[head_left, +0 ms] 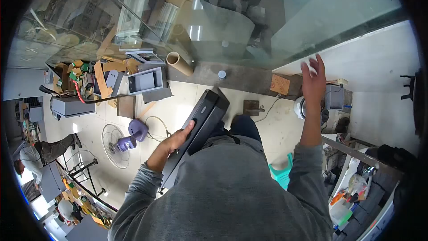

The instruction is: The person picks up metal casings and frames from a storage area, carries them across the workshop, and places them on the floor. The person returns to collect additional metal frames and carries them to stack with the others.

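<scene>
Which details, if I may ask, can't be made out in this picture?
All in the head view:
Black case: partly covered by the left hand and the grey shirt.
Green stool: partly hidden by the grey shirt.
Area behind the glass: details veiled by reflections and dimness.
Small boxes at left: any print is too small to read.

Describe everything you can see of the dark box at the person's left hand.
The dark box is long, straight-edged and nearly black, perhaps painted metal or plastic. A lengthwise line divides its visible faces; a small, paler elongated detail, possibly a slot or handle, sits near the far end. It slants diagonally in front of the person's left side, far end toward the right. The left hand grips its left side. Contact with the body is unclear.
</scene>
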The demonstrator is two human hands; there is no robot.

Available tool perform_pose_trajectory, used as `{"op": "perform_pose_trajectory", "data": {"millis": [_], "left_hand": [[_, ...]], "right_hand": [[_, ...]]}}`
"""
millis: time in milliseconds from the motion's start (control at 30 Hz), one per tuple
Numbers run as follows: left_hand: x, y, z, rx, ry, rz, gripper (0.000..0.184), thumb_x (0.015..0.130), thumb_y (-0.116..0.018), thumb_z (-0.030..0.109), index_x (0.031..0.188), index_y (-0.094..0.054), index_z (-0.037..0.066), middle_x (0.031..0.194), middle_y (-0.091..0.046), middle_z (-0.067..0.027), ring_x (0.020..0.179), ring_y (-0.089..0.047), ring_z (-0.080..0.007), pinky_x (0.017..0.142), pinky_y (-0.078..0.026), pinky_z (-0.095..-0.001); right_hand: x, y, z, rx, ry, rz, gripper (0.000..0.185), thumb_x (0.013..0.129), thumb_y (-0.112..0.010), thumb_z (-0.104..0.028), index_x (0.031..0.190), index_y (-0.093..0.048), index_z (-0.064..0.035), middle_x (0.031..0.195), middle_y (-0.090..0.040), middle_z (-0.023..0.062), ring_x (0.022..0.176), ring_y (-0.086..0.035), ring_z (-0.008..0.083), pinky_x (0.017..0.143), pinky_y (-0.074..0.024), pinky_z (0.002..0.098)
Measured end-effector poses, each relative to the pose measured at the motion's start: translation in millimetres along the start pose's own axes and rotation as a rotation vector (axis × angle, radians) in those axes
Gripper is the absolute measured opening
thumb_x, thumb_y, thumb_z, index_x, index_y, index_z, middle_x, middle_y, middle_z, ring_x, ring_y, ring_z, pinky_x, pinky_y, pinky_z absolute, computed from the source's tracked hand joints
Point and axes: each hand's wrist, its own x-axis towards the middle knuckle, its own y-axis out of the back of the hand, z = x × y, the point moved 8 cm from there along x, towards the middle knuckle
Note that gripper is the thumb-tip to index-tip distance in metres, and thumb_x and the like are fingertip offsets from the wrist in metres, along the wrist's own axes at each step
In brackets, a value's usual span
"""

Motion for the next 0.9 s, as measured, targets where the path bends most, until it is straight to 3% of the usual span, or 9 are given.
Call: {"op": "perform_pose_trajectory", "data": {"millis": [133, 267, 367, 433, 467, 533, 733, 833, 900], "left_hand": [[-4.9, 10.8, -36.3, -0.163, 0.088, -0.020, 0.108, 0.078, -0.043, 0.081, 0.129, -0.046, -0.014, 0.132, -0.050, -0.0268, 0.123, -0.049, -0.0314, 0.104, -0.035, -0.0355], [11.0, 24.2, -89.6, -0.167, 0.074, 0.128, 0.109, 0.071, -0.061, 0.075, 0.122, -0.048, -0.021, 0.122, -0.055, -0.0319, 0.120, -0.052, -0.0332, 0.100, -0.040, -0.0363], [9.9, 31.5, -110.6, -0.337, 0.067, 0.215, 0.097, 0.074, -0.067, 0.065, 0.117, -0.052, -0.020, 0.112, -0.061, -0.0283, 0.107, -0.059, -0.0296, 0.092, -0.046, -0.0343], [-20.3, 35.7, -99.1, -0.457, 0.240, 0.130, 0.090, 0.076, -0.068, 0.062, 0.115, -0.054, -0.018, 0.109, -0.063, -0.0244, 0.100, -0.062, -0.0268, 0.086, -0.049, -0.0333], [-15.9, 45.9, -106.8, -0.453, 0.078, 0.254, 0.074, 0.081, -0.068, 0.053, 0.112, -0.059, -0.013, 0.103, -0.065, -0.0176, 0.090, -0.063, -0.0220, 0.079, -0.051, -0.0318], [-15.1, 47.1, -132.0, -0.553, 0.148, 0.247, 0.064, 0.085, -0.068, 0.047, 0.116, -0.058, -0.009, 0.103, -0.065, -0.0134, 0.093, -0.062, -0.0195, 0.081, -0.051, -0.0323], [-10.3, 46.2, -157.8, -0.816, 0.139, 0.320, 0.064, 0.086, -0.066, 0.045, 0.118, -0.055, -0.008, 0.104, -0.064, -0.0106, 0.093, -0.060, -0.0175, 0.082, -0.050, -0.0309], [-7.5, 26.7, -200.9, -0.874, 0.189, 0.345, 0.067, 0.085, -0.066, 0.046, 0.123, -0.051, -0.008, 0.111, -0.061, -0.0115, 0.099, -0.057, -0.0187, 0.086, -0.047, -0.0313], [-16.5, 20.6, -190.6, -0.848, 0.219, 0.389, 0.062, 0.085, -0.064, 0.050, 0.116, -0.056, -0.003, 0.103, -0.061, -0.0059, 0.094, -0.057, -0.0150, 0.084, -0.047, -0.0308]], "right_hand": [[12.0, -69.2, -48.6, 0.050, 0.017, -0.169, 0.064, 0.083, -0.071, -0.029, 0.137, -0.045, -0.0066, 0.111, -0.064, 0.0111, 0.099, -0.060, 0.0211, 0.082, -0.0467, 0.0316], [-18.8, -172.4, 0.7, -0.112, -0.059, -0.479, 0.068, 0.081, -0.072, -0.035, 0.137, -0.045, -0.0052, 0.108, -0.066, 0.0125, 0.097, -0.063, 0.0242, 0.082, -0.0486, 0.0339], [-56.7, -243.4, 45.7, -0.148, -0.111, -0.706, 0.071, 0.079, -0.072, -0.037, 0.136, -0.044, -0.0041, 0.106, -0.067, 0.0142, 0.098, -0.064, 0.0267, 0.084, -0.0493, 0.0364], [-88.2, -277.9, 44.9, -0.175, -0.176, -0.862, 0.071, 0.079, -0.072, -0.037, 0.136, -0.045, -0.0034, 0.105, -0.067, 0.0148, 0.100, -0.064, 0.0278, 0.087, -0.0494, 0.0379], [-100.0, -298.1, 57.2, -0.142, -0.190, -0.901, 0.070, 0.079, -0.072, -0.036, 0.135, -0.045, -0.0034, 0.106, -0.067, 0.0147, 0.101, -0.064, 0.0276, 0.088, -0.0492, 0.0378], [-110.1, -332.1, 53.5, -0.106, -0.178, -0.940, 0.061, 0.079, -0.071, -0.029, 0.131, -0.050, -0.0053, 0.108, -0.067, 0.0135, 0.103, -0.063, 0.0278, 0.089, -0.0489, 0.0384], [-130.1, -470.2, -3.5, 0.078, 0.233, -0.965, 0.050, 0.080, -0.066, -0.014, 0.127, -0.053, -0.0084, 0.123, -0.056, 0.0172, 0.107, -0.057, 0.0361, 0.090, -0.0483, 0.0418], [-149.5, -556.2, -28.5, -0.005, 0.432, -0.914, 0.053, 0.080, -0.063, -0.011, 0.131, -0.049, -0.0111, 0.130, -0.050, 0.0144, 0.110, -0.056, 0.0354, 0.089, -0.0487, 0.0430], [-165.9, -624.6, -4.9, -0.188, 0.517, -0.964, 0.050, 0.083, -0.060, -0.012, 0.131, -0.049, -0.0108, 0.130, -0.050, 0.0137, 0.114, -0.055, 0.0338, 0.090, -0.0484, 0.0423]]}}
